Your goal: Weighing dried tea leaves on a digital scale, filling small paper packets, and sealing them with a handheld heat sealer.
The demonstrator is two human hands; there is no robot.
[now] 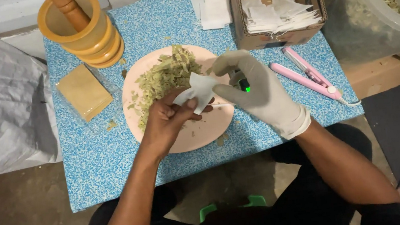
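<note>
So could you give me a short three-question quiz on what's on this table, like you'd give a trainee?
1. True or false: the right hand wears a pale glove, and the left hand is bare.
2. What lies heaped on the pink plate? A) white beads B) dried green leaf pieces C) coins
3. Which thing do both hands hold between them?

Key
1. True.
2. B.
3. A small white paper sachet, held above the plate. More of the same sachets are stacked in the cardboard box behind it.
</note>
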